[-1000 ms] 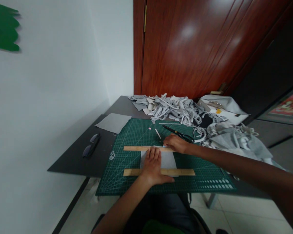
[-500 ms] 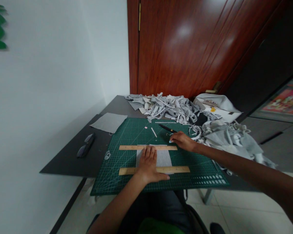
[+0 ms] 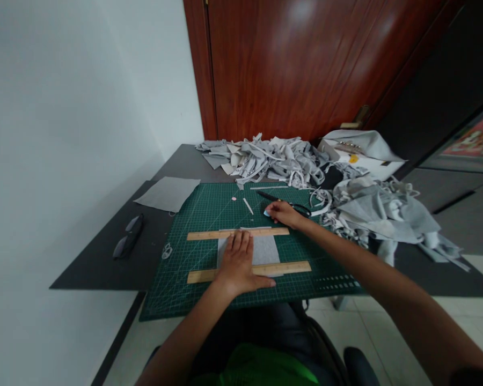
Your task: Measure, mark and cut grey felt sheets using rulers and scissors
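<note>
My left hand (image 3: 236, 262) lies flat with fingers spread on a grey fabric piece (image 3: 266, 249) on the green cutting mat (image 3: 203, 206). Its fingertips touch the upper wooden ruler (image 3: 203, 235), and the palm and thumb side rest over the lower wooden ruler (image 3: 287, 267). Both rulers cross the fabric roughly parallel. Just beyond the upper ruler, my right hand (image 3: 282, 213) is closed in a pinch on a small pale-blue piece (image 3: 266, 213) that looks like tailor's chalk. Behind that hand lies a pair of black scissors (image 3: 301, 209), partly hidden by it.
A heap of grey fabric scraps (image 3: 261, 161) runs along the table's back. More scraps (image 3: 380, 206) and a white box (image 3: 364, 158) lie at right. Glasses (image 3: 127, 236) and a flat grey cloth (image 3: 169, 193) are at left. A thin white strip (image 3: 248, 206) rests on the mat.
My right hand has moved left over the mat, and more of the scissors' handles shows. My left hand keeps its place on the fabric and rulers. The camera view has shifted slightly.
</note>
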Available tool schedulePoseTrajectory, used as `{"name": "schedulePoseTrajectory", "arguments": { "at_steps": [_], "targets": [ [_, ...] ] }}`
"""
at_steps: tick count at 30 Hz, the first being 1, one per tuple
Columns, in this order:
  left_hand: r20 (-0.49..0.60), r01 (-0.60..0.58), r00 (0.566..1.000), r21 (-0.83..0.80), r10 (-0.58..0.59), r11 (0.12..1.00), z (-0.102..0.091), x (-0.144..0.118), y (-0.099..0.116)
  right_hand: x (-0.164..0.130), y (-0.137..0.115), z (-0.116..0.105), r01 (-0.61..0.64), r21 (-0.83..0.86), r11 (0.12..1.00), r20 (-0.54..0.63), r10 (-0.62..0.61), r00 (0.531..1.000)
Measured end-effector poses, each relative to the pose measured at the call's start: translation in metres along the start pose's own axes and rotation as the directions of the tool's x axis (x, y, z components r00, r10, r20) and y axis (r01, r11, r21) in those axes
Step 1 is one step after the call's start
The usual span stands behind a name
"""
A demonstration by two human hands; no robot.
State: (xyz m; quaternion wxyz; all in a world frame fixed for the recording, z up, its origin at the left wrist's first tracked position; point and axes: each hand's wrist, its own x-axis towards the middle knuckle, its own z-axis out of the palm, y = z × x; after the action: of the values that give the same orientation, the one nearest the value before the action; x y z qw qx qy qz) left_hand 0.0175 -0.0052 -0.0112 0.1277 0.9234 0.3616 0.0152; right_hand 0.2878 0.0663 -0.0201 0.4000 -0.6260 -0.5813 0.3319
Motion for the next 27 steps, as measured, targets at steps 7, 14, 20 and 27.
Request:
{"name": "schedulePoseTrajectory", "arguments": {
  "at_steps": [7,14,20,27],
  "targets": [
    [-0.035,-0.028,0.999,0.045,0.030,0.999,0.005,0.001,0.000,0.003,0.010,0.001,-0.076,0.161,0.984,-0.113,0.095,0.989],
    [-0.053,-0.053,0.997,0.064,0.056,0.997,0.007,0.001,-0.002,-0.003,0.008,0.002,-0.061,0.154,0.986,-0.151,0.084,0.985],
    [-0.101,-0.097,0.989,0.065,0.103,0.993,0.009,0.000,-0.005,-0.006,0.003,0.001,-0.039,0.055,0.998,-0.170,0.047,0.984],
    [-0.138,-0.123,0.982,0.055,0.129,0.991,0.010,0.001,-0.006,-0.014,-0.001,0.003,0.072,-0.275,0.959,-0.227,-0.138,0.964]
  ]
}}
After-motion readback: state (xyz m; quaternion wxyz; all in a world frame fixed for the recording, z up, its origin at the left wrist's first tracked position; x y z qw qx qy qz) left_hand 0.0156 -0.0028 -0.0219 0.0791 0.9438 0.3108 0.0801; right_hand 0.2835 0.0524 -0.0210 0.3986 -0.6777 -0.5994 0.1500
